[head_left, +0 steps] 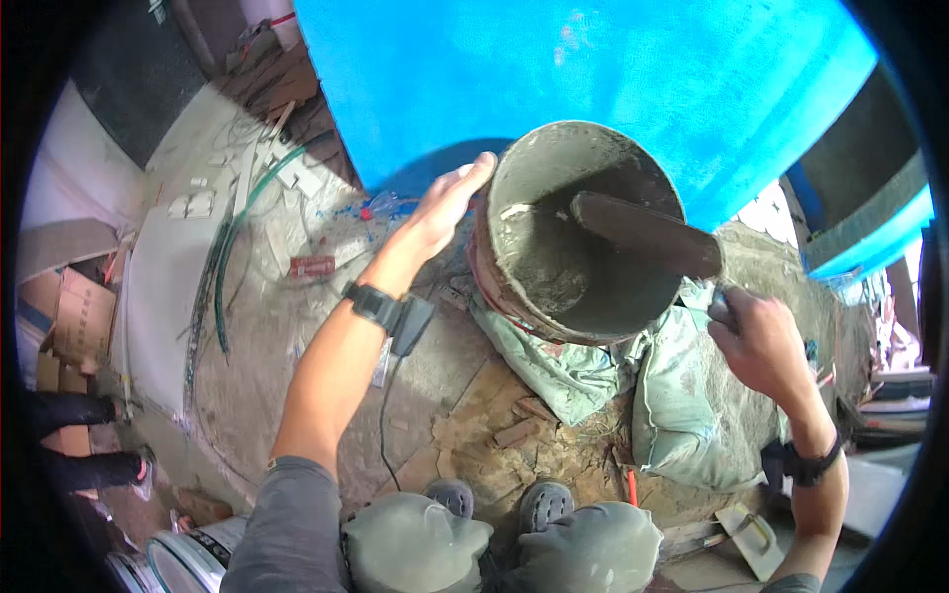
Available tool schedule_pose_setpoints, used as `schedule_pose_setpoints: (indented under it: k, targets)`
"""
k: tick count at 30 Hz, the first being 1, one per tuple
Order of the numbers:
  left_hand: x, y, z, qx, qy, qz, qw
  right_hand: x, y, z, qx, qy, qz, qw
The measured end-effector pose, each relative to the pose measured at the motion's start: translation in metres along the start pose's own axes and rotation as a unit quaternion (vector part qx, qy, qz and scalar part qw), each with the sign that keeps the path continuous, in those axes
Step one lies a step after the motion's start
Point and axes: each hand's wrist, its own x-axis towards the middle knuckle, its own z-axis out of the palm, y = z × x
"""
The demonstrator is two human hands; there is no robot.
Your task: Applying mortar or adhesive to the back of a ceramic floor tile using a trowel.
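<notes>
1. While the left hand is against the outer left side of the bucket, its fingers reach up beside the rim; how tightly they grip cannot be told.
2. The right hand has its fingers closed around the mostly hidden handle of a trowel, just outside the bucket's right side.
3. The trowel's dark blade slants across the bucket's mouth, its rounded far end inside and its near end at the right rim.
4. The bucket is in the middle of the view, tilted so its mouth faces the person, with grey residue coating the inside.
5. Pale green sacks lie just below the bucket in view; whether they bear its weight cannot be told.
6. A large blue sheet is behind the bucket.
7. On the dirty floor, a float lies at lower right, well apart from the bucket.
</notes>
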Motion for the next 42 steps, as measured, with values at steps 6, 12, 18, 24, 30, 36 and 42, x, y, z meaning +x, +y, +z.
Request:
schedule_pose_setpoints:
  k: [6, 12, 18, 24, 30, 36, 42]
  targets:
    - [-0.027, 0.012, 0.053, -0.08, -0.049, 0.008, 0.996, 0.047, -0.005, 0.055, -0.226, -0.028, -0.058, 0.972]
    - [-0.089, 0.009, 0.085, -0.056, -0.053, 0.097, 0.992, 0.087, -0.039, 0.096, -0.214, -0.105, 0.015, 0.971]
    - [-0.122, 0.006, 0.103, 0.056, -0.106, 0.135, 0.984, 0.121, -0.091, 0.174, -0.318, 0.0, 0.056, 0.946]
    - [-0.14, -0.001, 0.099, 0.024, -0.11, 0.148, 0.983, 0.055, -0.138, 0.224, -0.473, 0.044, -0.119, 0.872]
    - [-0.154, -0.017, 0.097, 0.036, -0.097, 0.186, 0.977, 0.007, -0.076, 0.211, -0.356, -0.131, -0.165, 0.911]
    - [-0.165, -0.023, 0.101, 0.061, -0.072, 0.193, 0.977, -0.029, -0.021, 0.125, -0.093, -0.252, 0.021, 0.963]
    - [-0.182, -0.018, 0.133, -0.008, -0.03, 0.191, 0.981, -0.087, 0.017, 0.07, -0.113, -0.28, 0.053, 0.952]
